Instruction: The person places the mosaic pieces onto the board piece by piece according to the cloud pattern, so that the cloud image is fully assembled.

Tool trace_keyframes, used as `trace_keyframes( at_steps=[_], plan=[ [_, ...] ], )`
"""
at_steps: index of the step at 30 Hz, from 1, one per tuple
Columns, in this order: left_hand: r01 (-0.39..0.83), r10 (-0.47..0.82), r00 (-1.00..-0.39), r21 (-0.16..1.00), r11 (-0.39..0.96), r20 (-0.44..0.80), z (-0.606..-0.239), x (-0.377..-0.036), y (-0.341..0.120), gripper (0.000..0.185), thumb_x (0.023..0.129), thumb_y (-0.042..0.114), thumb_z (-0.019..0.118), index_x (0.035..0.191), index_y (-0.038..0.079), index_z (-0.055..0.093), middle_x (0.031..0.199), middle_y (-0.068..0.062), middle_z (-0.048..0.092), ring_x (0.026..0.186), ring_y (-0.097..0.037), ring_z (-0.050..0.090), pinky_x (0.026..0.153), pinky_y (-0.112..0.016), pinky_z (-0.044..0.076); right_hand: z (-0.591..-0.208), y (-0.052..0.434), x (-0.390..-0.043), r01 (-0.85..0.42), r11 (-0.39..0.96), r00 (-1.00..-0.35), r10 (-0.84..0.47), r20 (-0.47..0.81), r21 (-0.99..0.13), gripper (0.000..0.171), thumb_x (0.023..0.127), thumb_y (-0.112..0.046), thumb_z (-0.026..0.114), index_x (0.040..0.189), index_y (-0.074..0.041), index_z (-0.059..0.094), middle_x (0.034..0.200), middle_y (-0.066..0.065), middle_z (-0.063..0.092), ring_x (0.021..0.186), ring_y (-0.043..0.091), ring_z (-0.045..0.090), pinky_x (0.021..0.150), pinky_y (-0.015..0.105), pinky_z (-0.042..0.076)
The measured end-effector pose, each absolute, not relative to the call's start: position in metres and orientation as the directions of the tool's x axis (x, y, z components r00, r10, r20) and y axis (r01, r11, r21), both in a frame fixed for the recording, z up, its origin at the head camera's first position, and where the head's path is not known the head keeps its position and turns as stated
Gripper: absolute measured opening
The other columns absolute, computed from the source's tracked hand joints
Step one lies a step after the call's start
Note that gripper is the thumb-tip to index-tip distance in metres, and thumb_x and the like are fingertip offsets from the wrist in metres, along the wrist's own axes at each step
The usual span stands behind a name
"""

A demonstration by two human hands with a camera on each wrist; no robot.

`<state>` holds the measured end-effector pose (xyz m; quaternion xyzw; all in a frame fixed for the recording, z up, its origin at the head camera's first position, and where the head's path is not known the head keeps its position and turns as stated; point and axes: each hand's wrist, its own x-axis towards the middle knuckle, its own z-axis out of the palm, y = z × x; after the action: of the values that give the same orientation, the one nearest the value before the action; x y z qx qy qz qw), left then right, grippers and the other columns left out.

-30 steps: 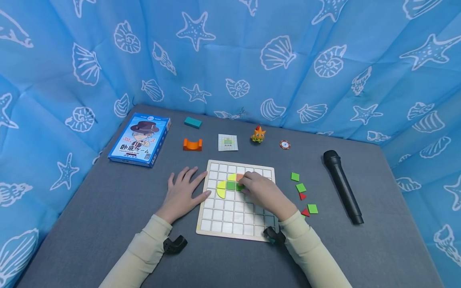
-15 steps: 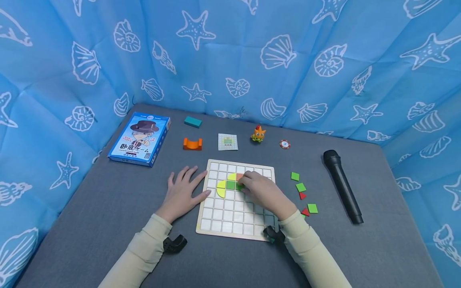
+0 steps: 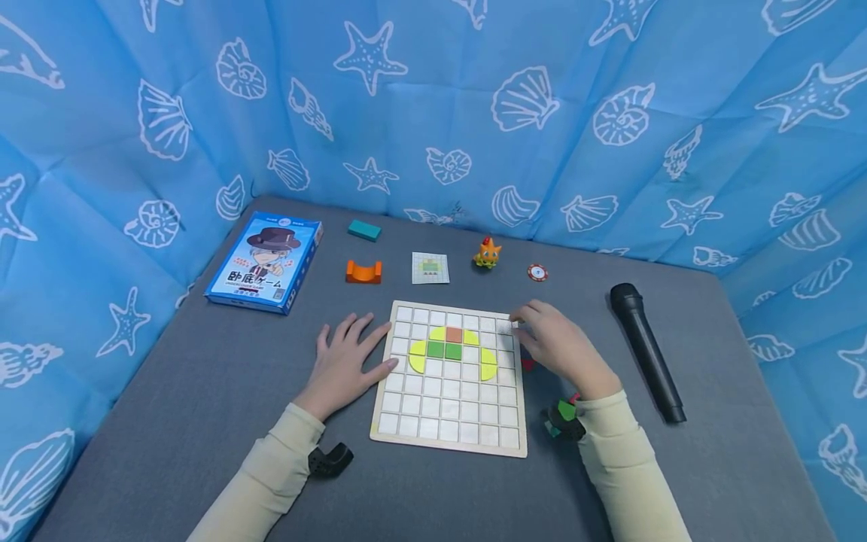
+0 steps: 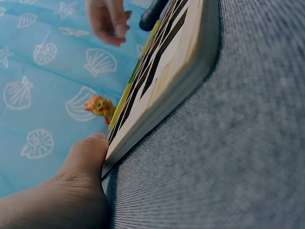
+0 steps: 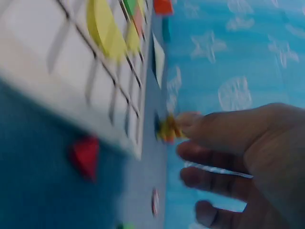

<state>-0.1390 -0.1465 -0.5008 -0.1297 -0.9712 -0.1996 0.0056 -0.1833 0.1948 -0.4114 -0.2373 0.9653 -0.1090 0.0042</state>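
Observation:
My left hand lies with its fingers spread on the table at the left side of the white grid board, its thumb on the board's edge. In the left wrist view that thumb touches the rim. Right of the board's upper corner hovers my right hand, fingers loosely bent and holding nothing. Several yellow curved pieces, two green squares and an orange-brown square lie in the grid. Beneath the right hand a red triangle shows; other loose pieces are mostly hidden.
Behind the board are a patterned card, an orange arch block, a teal block, a small toy figure and a poker chip. A blue game box lies left, a black microphone right.
My right hand has left the green square on the board and moved right, past the board's edge. This uncovers yellow pieces on the right. My left hand has not moved.

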Motion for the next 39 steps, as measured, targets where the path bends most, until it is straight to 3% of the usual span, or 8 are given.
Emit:
trace_keyframes(
  at_steps=[12,39],
  plan=[
    [0.256,0.248,-0.966,0.393,0.883,0.071,-0.502,-0.138,-0.146,0.068,0.09,0.064,0.049,0.148,0.032,0.036,0.154,-0.008,0.032,0.143,-0.034,0.019,0.108,-0.069,0.007,-0.411,0.263,-0.19,-0.315,0.917,-0.932,-0.348,-0.104,-0.245,0.029,0.089,-0.008,0.064,0.116,0.004,0.062,0.111,0.021,0.06,0.102,0.037,0.058,0.085,0.052,0.048],
    [0.253,0.25,-0.966,0.393,0.884,0.058,-0.5,-0.138,-0.146,0.069,0.09,0.064,0.048,0.149,0.031,0.035,0.155,-0.008,0.031,0.143,-0.036,0.018,0.108,-0.068,0.006,-0.433,0.255,-0.19,-0.291,0.923,-0.938,-0.327,-0.117,-0.251,0.031,0.09,-0.014,0.065,0.117,0.002,0.061,0.11,0.017,0.058,0.098,0.03,0.058,0.085,0.051,0.048]
  ],
)
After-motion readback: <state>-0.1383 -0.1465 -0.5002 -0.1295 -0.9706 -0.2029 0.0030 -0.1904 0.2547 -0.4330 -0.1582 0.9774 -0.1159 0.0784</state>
